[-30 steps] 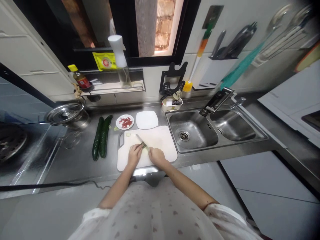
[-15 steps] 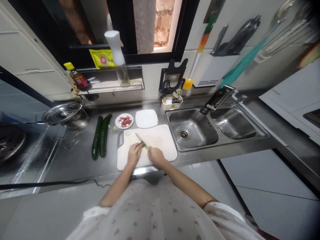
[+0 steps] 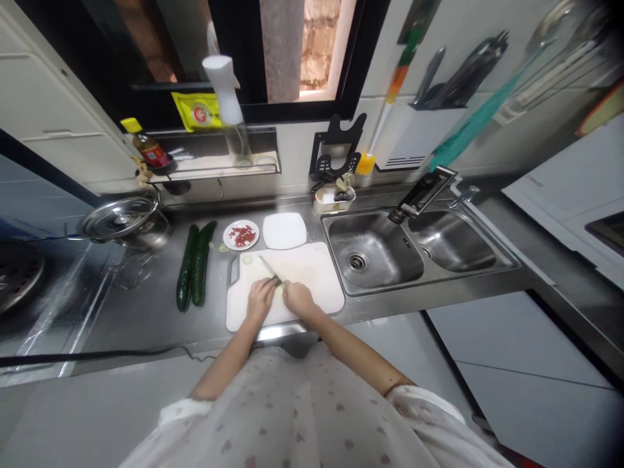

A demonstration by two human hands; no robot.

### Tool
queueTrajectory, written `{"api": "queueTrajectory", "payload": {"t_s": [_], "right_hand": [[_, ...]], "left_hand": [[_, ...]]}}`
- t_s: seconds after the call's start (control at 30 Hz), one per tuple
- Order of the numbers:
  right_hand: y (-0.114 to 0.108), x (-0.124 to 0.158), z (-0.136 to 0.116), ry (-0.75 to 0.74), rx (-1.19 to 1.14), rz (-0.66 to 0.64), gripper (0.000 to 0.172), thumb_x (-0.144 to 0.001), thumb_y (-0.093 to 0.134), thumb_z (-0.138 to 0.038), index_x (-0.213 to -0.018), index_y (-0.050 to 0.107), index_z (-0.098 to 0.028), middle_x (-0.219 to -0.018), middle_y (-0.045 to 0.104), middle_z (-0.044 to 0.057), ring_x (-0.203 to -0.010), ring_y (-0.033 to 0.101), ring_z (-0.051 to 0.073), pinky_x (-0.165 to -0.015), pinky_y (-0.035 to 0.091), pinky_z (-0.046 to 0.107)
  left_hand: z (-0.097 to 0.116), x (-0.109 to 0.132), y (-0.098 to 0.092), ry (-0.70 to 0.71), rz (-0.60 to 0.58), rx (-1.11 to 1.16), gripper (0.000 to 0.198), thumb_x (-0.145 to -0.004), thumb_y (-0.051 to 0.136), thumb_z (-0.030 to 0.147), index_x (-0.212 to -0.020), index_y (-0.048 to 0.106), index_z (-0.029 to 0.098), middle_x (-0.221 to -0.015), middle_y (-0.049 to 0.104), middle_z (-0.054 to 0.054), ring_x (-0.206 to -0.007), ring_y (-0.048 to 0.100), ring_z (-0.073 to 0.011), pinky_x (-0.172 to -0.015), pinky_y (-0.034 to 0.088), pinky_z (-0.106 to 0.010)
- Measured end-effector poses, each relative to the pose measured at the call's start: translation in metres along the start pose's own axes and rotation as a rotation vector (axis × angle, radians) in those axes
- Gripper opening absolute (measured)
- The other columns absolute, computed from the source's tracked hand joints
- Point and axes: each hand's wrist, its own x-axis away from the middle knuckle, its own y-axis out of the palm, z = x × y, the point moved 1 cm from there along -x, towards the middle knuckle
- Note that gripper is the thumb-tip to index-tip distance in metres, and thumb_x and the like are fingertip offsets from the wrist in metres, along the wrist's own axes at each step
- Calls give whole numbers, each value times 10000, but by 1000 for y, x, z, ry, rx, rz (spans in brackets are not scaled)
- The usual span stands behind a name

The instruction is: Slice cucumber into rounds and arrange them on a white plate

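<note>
A white cutting board (image 3: 312, 273) lies on the steel counter in front of me. My right hand (image 3: 297, 299) is closed around the handle of a knife (image 3: 269, 268), whose blade points away to the upper left. My left hand (image 3: 260, 300) is curled, fingers pressed down on a small pale green piece of vegetable (image 3: 279, 290) right beside the blade. A loose slice (image 3: 247, 260) rests near the board's far left corner. Two whole cucumbers (image 3: 192, 273) lie side by side left of the board.
Behind the board stand a small plate of chopped red chili (image 3: 240, 234) and an empty white plate (image 3: 285, 230). A double sink (image 3: 414, 250) is on the right, a lidded steel pot (image 3: 124, 221) on the left. Bottles stand on a wall shelf (image 3: 219, 169).
Both hands and the knife have shifted slightly left along the board; the blade has come closer to my left fingers. The view has drifted a little.
</note>
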Motion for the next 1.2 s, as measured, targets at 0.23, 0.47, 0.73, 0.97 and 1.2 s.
{"api": "queueTrajectory", "payload": {"t_s": [0.23, 0.47, 0.73, 0.97, 1.2], "right_hand": [[-6, 13, 2, 14, -7, -62, 348, -941, 304, -171, -1154, 571, -109, -963, 685, 154, -925, 644, 216, -772, 463, 289], [-10, 27, 7, 33, 5, -122, 318, -930, 330, -170, -1139, 565, -122, -971, 677, 144, -932, 638, 215, -771, 460, 289], [-5, 6, 1, 6, 4, -53, 322, -917, 337, -152, -1122, 584, -122, -956, 688, 142, -924, 645, 215, -764, 469, 288], [-2, -3, -4, -5, -9, -31, 325, -920, 335, -150, -1115, 593, -111, -962, 686, 149, -940, 645, 210, -778, 467, 277], [-2, 21, 7, 23, 16, -107, 312, -913, 342, -147, -1118, 575, -117, -942, 681, 141, -922, 645, 215, -762, 471, 287]], "left_hand": [[-1, -1, 1, 26, 20, 5, 255, -920, 479, 252, -1091, 667, 231, -1065, 658, -72, -1012, 570, -197, -917, 469, -385], [0, -1, -1, 28, 14, 5, 251, -919, 481, 238, -1093, 662, 221, -1069, 656, -71, -1008, 567, -192, -914, 467, -373], [-3, 0, 1, 28, 10, 13, 249, -919, 479, 246, -1086, 662, 223, -1067, 657, -74, -1020, 566, -198, -918, 464, -385], [-5, 0, 2, 23, 10, 7, 250, -920, 474, 253, -1080, 664, 223, -1064, 660, -76, -1026, 570, -203, -924, 462, -395], [-5, 0, 3, 21, 6, -2, 254, -919, 479, 249, -1097, 660, 228, -1067, 663, -73, -1018, 574, -198, -922, 467, -395]]}}
